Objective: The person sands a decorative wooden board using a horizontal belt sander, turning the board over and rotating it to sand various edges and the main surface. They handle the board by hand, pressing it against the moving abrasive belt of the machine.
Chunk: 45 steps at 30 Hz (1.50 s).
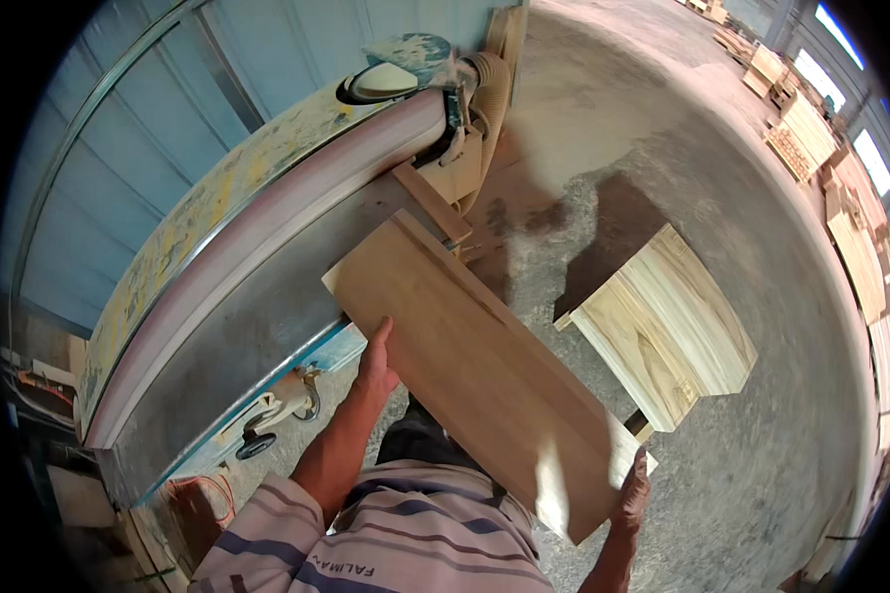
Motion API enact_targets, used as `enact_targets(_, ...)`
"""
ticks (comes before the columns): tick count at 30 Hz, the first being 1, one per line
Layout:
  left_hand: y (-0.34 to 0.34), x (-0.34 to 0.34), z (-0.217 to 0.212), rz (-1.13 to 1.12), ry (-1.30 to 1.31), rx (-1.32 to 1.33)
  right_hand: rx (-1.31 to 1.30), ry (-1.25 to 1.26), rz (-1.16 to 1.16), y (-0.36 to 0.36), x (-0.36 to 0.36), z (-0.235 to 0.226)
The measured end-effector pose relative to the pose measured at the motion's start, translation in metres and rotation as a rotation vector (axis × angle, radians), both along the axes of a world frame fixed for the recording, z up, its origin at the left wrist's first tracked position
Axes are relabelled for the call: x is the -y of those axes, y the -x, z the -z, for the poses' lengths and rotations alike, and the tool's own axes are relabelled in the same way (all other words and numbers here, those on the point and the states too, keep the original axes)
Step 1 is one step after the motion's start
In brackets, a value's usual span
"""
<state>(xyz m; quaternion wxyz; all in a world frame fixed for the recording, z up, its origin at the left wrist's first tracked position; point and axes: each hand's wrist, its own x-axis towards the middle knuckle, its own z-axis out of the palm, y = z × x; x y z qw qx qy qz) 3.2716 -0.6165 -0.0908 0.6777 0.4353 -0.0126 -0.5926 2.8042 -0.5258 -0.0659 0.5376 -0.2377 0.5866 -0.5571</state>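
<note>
A wide, flat wooden board (pixel 480 385) lies slantwise in front of my body, held between both hands. My left hand (pixel 374 364) grips its near long edge, thumb on the upper face and the other fingers hidden underneath. At the lower right corner, my right hand (pixel 634 488) is closed on the board's short end. The board's far left end overlaps the edge of the grey metal table of a long belt sander (pixel 277 232); whether it touches the table I cannot tell. Bright light patches fall on the board's right end.
A stack of pale wooden boards (pixel 667 331) stands to my right. A ribbed hose (pixel 489 84) and a brown wood strip (pixel 432 203) are at the sander's far end. A black-handled crank (pixel 257 443) juts out below its table. Timber piles (pixel 801 133) line the far right.
</note>
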Motion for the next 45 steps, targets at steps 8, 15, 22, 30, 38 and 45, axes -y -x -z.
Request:
enact_targets(8, -0.028, 0.032, 0.015, 0.014, -0.042, 0.13, 0.336, -0.054, -0.155, -0.05, 0.021, -0.013)
enact_targets(15, 0.017, 0.021, 0.011, 0.012, -0.204, 0.122, 0.346, -0.146, -0.134, -0.084, 0.035, -0.01)
enact_targets(22, -0.003, 0.03, 0.007, 0.065, -0.23, 0.018, 0.354, -0.214, -0.046, -0.095, 0.032, 0.002)
enact_targets(30, -0.013, 0.036, 0.006, 0.031, -0.234, 0.043, 0.346, -0.264, -0.007, -0.106, 0.039, 0.007)
enact_targets(38, -0.032, 0.053, 0.002, 0.021, -0.273, 0.066, 0.342, -0.202, 0.027, -0.121, 0.049, 0.015)
enact_targets(45, -0.03, 0.053, 0.003, 0.003, -0.234, 0.081, 0.315, -0.281, 0.049, -0.13, 0.054, 0.006)
